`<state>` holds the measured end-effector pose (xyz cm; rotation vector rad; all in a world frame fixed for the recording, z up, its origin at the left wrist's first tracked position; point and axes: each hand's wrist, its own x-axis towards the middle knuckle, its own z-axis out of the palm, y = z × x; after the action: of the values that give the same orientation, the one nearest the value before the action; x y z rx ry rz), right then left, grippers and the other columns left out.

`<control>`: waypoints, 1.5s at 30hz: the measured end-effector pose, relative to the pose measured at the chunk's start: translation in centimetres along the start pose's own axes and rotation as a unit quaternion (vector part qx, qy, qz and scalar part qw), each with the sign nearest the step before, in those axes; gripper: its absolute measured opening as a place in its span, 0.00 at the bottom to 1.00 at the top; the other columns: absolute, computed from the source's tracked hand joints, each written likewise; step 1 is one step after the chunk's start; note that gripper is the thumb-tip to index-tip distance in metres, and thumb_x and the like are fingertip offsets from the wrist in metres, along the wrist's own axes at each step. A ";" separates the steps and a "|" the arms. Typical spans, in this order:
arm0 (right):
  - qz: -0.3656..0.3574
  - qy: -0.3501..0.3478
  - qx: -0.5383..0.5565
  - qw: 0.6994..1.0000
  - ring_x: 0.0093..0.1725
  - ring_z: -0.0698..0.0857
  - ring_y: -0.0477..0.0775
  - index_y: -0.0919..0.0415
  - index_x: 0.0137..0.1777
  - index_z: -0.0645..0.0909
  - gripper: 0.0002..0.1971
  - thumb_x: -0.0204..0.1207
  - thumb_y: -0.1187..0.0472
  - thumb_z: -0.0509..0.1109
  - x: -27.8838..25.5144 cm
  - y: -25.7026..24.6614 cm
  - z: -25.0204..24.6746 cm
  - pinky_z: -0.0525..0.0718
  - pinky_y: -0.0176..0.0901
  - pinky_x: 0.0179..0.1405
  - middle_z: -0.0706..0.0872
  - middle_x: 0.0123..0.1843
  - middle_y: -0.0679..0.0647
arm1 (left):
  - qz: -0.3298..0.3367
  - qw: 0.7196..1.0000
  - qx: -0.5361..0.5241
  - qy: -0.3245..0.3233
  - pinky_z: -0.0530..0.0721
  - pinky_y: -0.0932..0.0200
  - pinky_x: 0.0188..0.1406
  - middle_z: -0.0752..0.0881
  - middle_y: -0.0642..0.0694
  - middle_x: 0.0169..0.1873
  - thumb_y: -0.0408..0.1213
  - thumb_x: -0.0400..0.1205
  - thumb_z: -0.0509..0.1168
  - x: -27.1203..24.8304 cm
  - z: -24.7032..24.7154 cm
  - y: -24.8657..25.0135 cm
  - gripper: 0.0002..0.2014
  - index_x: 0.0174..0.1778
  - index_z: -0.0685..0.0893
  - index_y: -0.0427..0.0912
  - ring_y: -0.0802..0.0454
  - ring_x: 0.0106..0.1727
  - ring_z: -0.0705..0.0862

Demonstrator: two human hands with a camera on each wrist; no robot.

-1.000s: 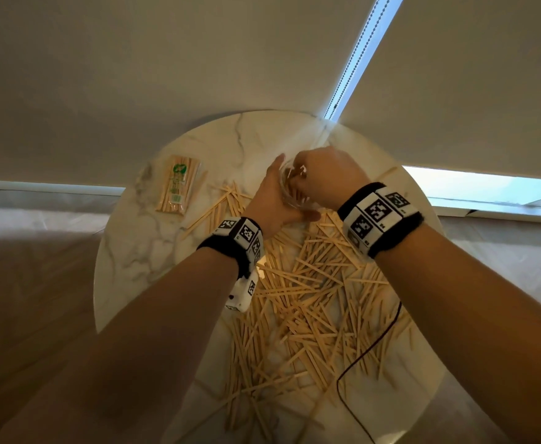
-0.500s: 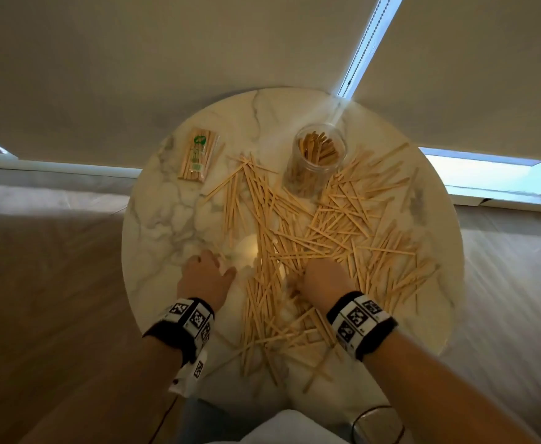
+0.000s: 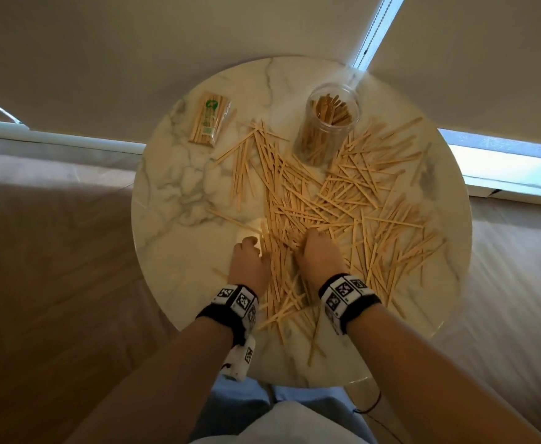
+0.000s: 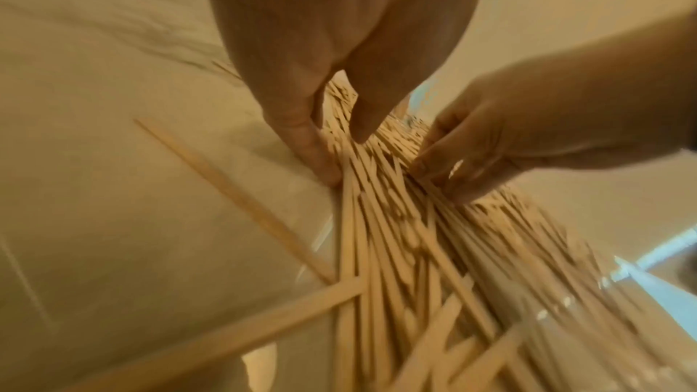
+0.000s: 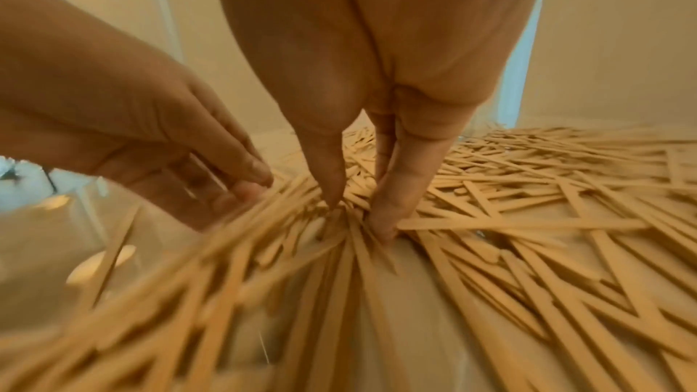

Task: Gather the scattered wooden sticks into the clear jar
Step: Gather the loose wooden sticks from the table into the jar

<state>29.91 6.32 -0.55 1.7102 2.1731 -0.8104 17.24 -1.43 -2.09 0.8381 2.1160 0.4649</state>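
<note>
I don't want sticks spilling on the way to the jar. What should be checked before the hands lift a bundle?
1. Jar upright, mouth open: ok.
2. Room left in jar: ok, only partly filled.
3. Left hand and right hand on the sticks at the near side of the table: ok.
4. Fingers gripping a bundle firmly: cannot tell.
5. Sticks lined up one way: not ok, many lie crossed.

Buried fingertips, smeared sticks (image 4: 415, 264)
The left hand (image 3: 249, 267) and right hand (image 3: 318, 256) hide their fingertips (head view); packet (image 3: 210, 118) print unreadable.
</note>
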 end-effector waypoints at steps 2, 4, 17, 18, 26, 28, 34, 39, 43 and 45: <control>0.020 0.005 0.024 1.000 0.58 0.84 0.63 0.64 0.65 0.75 0.12 0.84 0.62 0.63 0.3 0.3 0.1 0.78 0.46 0.47 0.83 0.61 0.62 | -0.002 1.000 -0.014 0.000 0.77 0.52 0.64 0.81 0.38 0.66 0.43 0.86 0.67 0.2 0.1 0.4 0.24 0.77 0.75 0.36 0.42 0.66 0.81; 0.020 0.003 0.025 0.999 0.60 0.83 0.62 0.65 0.66 0.75 0.13 0.85 0.61 0.64 0.3 0.3 0.5 0.76 0.44 0.48 0.82 0.63 0.63 | -0.002 1.000 -0.017 -0.019 0.79 0.51 0.65 0.81 0.39 0.66 0.44 0.84 0.70 0.1 0.6 0.6 0.27 0.76 0.76 0.36 0.41 0.66 0.82; -0.030 0.012 0.209 0.977 0.57 0.86 0.53 0.57 0.67 0.84 0.15 0.84 0.62 0.63 1.4 0.3 -0.7 0.82 0.40 0.55 0.88 0.62 0.55 | -0.061 0.974 -0.211 -0.054 0.89 0.40 0.57 0.91 0.40 0.51 0.34 0.76 0.75 1.4 1.4 3.9 0.12 0.55 0.83 0.42 0.39 0.53 0.89; -0.030 0.008 0.224 0.974 0.54 0.86 0.51 0.57 0.67 0.84 0.14 0.85 0.62 0.63 1.5 0.5 -0.9 0.81 0.38 0.52 0.89 0.61 0.54 | -0.065 0.969 -0.231 -0.060 0.89 0.38 0.58 0.91 0.40 0.52 0.34 0.74 0.75 1.6 1.4 3.9 0.12 0.51 0.83 0.46 0.39 0.54 0.90; -0.058 -0.001 0.306 0.950 0.48 0.87 0.39 0.54 0.60 0.87 0.10 0.83 0.62 0.67 1.5 1.1 -2.5 0.83 0.34 0.50 0.90 0.50 0.43 | -0.067 0.949 -0.291 -0.100 0.87 0.37 0.63 0.89 0.42 0.58 0.47 0.66 0.66 4.2 2.3 3.6 0.30 0.67 0.82 0.44 0.41 0.59 0.88; -0.060 0.012 0.312 0.948 0.46 0.87 0.39 0.54 0.59 0.88 0.09 0.83 0.62 0.69 1.4 1.2 -2.9 0.84 0.32 0.48 0.90 0.48 0.42 | -0.065 0.943 -0.312 -0.094 0.87 0.39 0.64 0.89 0.44 0.61 0.45 0.71 0.65 4.7 2.2 3.7 0.29 0.71 0.80 0.44 0.43 0.61 0.88; -0.098 0.038 0.168 0.980 0.59 0.82 0.51 0.56 0.72 0.82 0.19 0.82 0.55 0.72 1.6 0.5 -4.2 0.81 0.43 0.63 0.81 0.63 0.54 | -0.057 0.928 -0.358 -0.088 0.89 0.39 0.62 0.88 0.45 0.62 0.39 0.76 0.62 3.9 -0.5 5.7 0.27 0.75 0.76 0.47 0.42 0.60 0.88; -0.127 0.098 0.107 0.981 0.62 0.77 0.56 0.50 0.63 0.89 0.13 0.81 0.52 0.71 1.7 -1.0 -4.9 0.77 0.46 0.62 0.77 0.62 0.53 | -0.069 0.915 -0.390 -0.075 0.90 0.52 0.48 0.85 0.37 0.65 0.29 0.86 0.57 3.5 -1.9 6.9 0.20 0.75 0.73 0.38 0.41 0.59 0.86; -0.165 0.096 0.128 0.973 0.60 0.82 0.52 0.54 0.65 0.88 0.14 0.84 0.54 0.68 1.4 -2.1 -5.0 0.73 0.35 0.56 0.82 0.65 0.52 | -0.087 0.892 -0.437 -0.070 0.87 0.53 0.40 0.86 0.37 0.60 0.30 0.88 0.56 4.2 -2.1 7.7 0.16 0.72 0.72 0.39 0.43 0.54 0.87; -0.172 0.112 0.137 0.969 0.60 0.83 0.53 0.56 0.65 0.88 0.14 0.86 0.55 0.66 1.4 -2.9 -5.0 0.74 0.35 0.56 0.84 0.65 0.52 | -0.090 0.882 -0.459 -0.065 0.90 0.48 0.52 0.86 0.38 0.58 0.36 0.90 0.58 4.5 -2.0 8.2 0.14 0.71 0.73 0.38 0.43 0.56 0.88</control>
<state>27.45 9.90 3.56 1.6336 2.6698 -1.0930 16.96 7.53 1.35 0.1083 1.5380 1.1439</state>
